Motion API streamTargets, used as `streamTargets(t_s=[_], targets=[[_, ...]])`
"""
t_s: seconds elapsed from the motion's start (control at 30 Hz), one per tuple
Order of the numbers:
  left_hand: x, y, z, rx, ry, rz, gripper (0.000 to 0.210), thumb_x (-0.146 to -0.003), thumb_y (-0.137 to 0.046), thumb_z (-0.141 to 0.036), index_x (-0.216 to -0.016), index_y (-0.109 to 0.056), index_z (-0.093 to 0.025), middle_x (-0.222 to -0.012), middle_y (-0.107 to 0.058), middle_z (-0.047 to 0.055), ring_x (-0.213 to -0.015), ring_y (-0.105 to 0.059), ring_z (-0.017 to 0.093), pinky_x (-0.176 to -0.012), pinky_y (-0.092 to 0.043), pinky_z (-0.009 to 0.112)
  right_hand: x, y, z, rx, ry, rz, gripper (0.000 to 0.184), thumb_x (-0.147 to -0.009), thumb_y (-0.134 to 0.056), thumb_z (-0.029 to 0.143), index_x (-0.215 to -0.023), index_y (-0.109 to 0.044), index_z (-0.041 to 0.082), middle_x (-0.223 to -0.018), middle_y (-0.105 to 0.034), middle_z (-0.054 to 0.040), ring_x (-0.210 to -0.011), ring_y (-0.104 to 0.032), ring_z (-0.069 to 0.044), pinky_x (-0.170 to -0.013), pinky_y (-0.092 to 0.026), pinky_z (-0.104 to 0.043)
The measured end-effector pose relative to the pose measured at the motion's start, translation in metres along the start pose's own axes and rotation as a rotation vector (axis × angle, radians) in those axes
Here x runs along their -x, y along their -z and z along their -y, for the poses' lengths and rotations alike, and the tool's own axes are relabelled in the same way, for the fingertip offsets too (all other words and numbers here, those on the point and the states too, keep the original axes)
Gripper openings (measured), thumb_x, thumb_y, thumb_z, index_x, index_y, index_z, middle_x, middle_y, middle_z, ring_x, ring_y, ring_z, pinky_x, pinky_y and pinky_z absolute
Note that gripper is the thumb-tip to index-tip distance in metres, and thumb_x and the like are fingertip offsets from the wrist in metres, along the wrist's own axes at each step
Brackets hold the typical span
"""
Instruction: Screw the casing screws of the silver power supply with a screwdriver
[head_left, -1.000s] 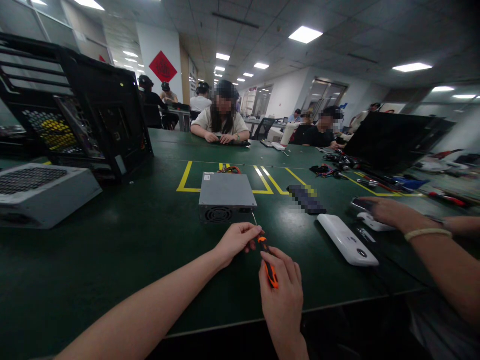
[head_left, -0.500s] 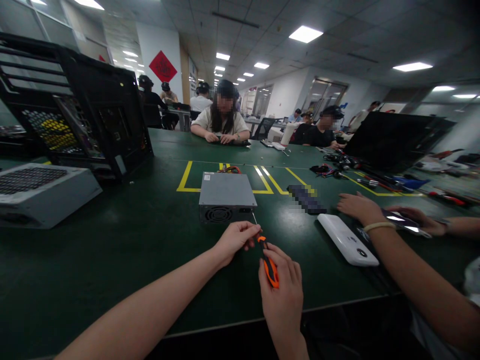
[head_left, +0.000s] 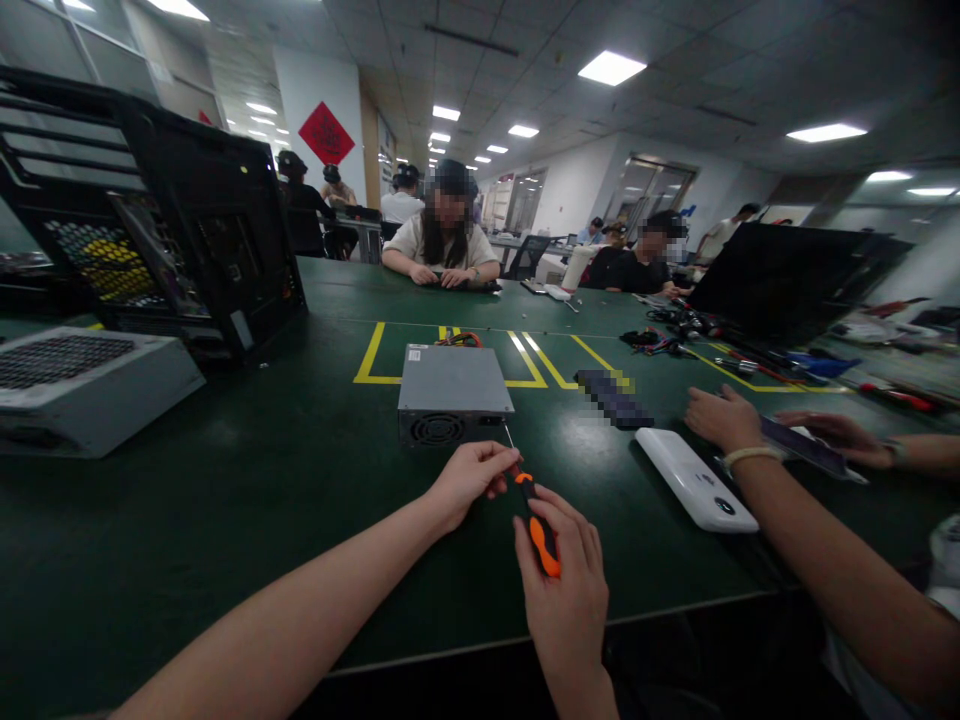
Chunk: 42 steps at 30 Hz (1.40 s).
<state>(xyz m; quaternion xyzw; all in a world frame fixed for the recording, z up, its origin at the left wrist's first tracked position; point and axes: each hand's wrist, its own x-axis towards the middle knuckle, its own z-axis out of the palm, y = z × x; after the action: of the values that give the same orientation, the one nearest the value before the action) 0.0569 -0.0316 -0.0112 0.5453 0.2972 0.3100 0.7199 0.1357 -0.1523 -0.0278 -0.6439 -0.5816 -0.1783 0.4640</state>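
Observation:
An orange and black screwdriver [head_left: 543,540] points away from me, its handle gripped in my right hand [head_left: 568,585]. My left hand [head_left: 474,478] pinches the shaft just ahead of the handle. The thin tip reaches the right end of the fan side of a grey computer power supply [head_left: 456,380], near its socket; whether it sits in a screw cannot be made out. The power supply lies flat on the green table [head_left: 315,520], with coloured cables [head_left: 463,340] coming out behind it.
At left stand an open black computer case [head_left: 225,230] and a second power supply [head_left: 150,385]. A white device [head_left: 696,480] lies to the right, beside a co-worker's hands [head_left: 724,418] on a dark phone-like object. Another person [head_left: 442,240] sits opposite. Cables and tools [head_left: 667,325] lie at far right.
The screwdriver handle has turned a little in my right hand, while my left hand keeps its place on the shaft. The co-worker's hands at right have shifted slightly.

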Motion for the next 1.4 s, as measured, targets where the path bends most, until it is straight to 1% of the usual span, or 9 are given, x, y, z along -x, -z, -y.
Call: streamTargets(t_s=[0.17,0.43,0.63,0.7,0.9,1.1,1.2,1.3,1.4], targets=[[0.000,0.000,-0.002,0.009,0.015,0.004,0.024,-0.074,-0.057,-0.035,-0.076,-0.061,-0.011,-0.060,-0.054,-0.001,-0.044,-0.039,0.004,-0.040,-0.023,0.018,0.002,0.001,0.004,-0.095,-0.201,0.080,0.031,-0.085,-0.047,0.034,-0.112,-0.045,0.019,-0.100,-0.059,-0.0088,-0.088,-0.060,-0.019,-0.068,-0.051,-0.031],[0.001,0.000,-0.003,0.026,0.016,0.019,0.028,-0.073,-0.058,-0.038,-0.082,-0.063,-0.012,-0.068,-0.057,0.001,-0.047,-0.042,0.004,-0.042,-0.024,0.018,0.001,-0.001,0.000,0.010,0.010,-0.024,0.015,-0.082,-0.051,0.020,-0.097,-0.052,0.020,-0.100,-0.059,-0.0080,-0.090,-0.057,-0.020,-0.077,-0.049,-0.037],[0.000,-0.001,-0.003,0.013,0.029,-0.032,0.030,-0.068,-0.064,-0.040,-0.075,-0.061,-0.011,-0.064,-0.057,0.000,-0.045,-0.038,0.003,-0.042,-0.023,0.018,0.001,0.001,0.004,-0.110,-0.138,0.068,0.033,-0.084,-0.048,0.035,-0.112,-0.045,0.019,-0.102,-0.057,-0.0106,-0.091,-0.059,-0.021,-0.071,-0.052,-0.034],[-0.001,-0.001,-0.004,0.022,0.030,-0.018,0.028,-0.069,-0.063,-0.038,-0.077,-0.062,-0.011,-0.064,-0.058,0.001,-0.044,-0.037,0.003,-0.042,-0.022,0.018,0.002,0.001,0.004,-0.113,-0.174,0.071,0.030,-0.085,-0.046,0.033,-0.112,-0.044,0.018,-0.099,-0.059,-0.0098,-0.085,-0.061,-0.020,-0.067,-0.052,-0.032],[0.000,0.001,-0.004,0.084,0.035,0.028,0.026,-0.072,-0.060,-0.035,-0.083,-0.065,-0.012,-0.070,-0.061,0.003,-0.044,-0.037,0.003,-0.041,-0.020,0.018,0.001,0.000,0.002,-0.017,0.001,-0.014,0.014,-0.082,-0.050,0.021,-0.096,-0.054,0.021,-0.099,-0.058,-0.0076,-0.091,-0.057,-0.020,-0.080,-0.049,-0.037],[-0.002,0.002,-0.003,0.107,0.060,0.039,0.027,-0.071,-0.061,-0.035,-0.085,-0.065,-0.011,-0.074,-0.063,0.005,-0.044,-0.037,0.002,-0.041,-0.020,0.018,-0.002,0.002,0.005,-0.105,-0.191,0.104,0.029,-0.083,-0.049,0.034,-0.109,-0.048,0.019,-0.096,-0.060,-0.0076,-0.084,-0.061,-0.019,-0.067,-0.052,-0.031],[-0.001,0.001,-0.003,0.097,0.042,0.056,0.028,-0.073,-0.058,-0.033,-0.088,-0.063,-0.011,-0.078,-0.063,0.006,-0.045,-0.039,0.002,-0.040,-0.021,0.017,-0.001,0.001,0.002,-0.058,-0.088,0.058,0.019,-0.085,-0.047,0.025,-0.102,-0.053,0.020,-0.094,-0.061,-0.0075,-0.084,-0.060,-0.019,-0.072,-0.050,-0.033],[0.001,-0.003,-0.001,0.066,0.001,0.002,0.023,-0.075,-0.051,-0.027,-0.092,-0.058,-0.012,-0.075,-0.061,0.003,-0.043,-0.042,0.004,-0.039,-0.024,0.018,-0.001,0.000,-0.001,0.023,0.018,0.008,0.019,-0.083,-0.047,0.020,-0.099,-0.057,0.021,-0.098,-0.060,-0.0083,-0.087,-0.058,-0.020,-0.076,-0.048,-0.037],[0.005,-0.008,0.001,0.008,-0.056,-0.097,0.018,-0.076,-0.046,-0.021,-0.092,-0.050,-0.015,-0.069,-0.058,-0.001,-0.041,-0.042,0.005,-0.038,-0.026,0.018,-0.003,0.002,0.000,-0.021,-0.049,0.058,0.025,-0.083,-0.050,0.026,-0.107,-0.052,0.020,-0.101,-0.060,-0.0087,-0.091,-0.058,-0.020,-0.076,-0.048,-0.035]])
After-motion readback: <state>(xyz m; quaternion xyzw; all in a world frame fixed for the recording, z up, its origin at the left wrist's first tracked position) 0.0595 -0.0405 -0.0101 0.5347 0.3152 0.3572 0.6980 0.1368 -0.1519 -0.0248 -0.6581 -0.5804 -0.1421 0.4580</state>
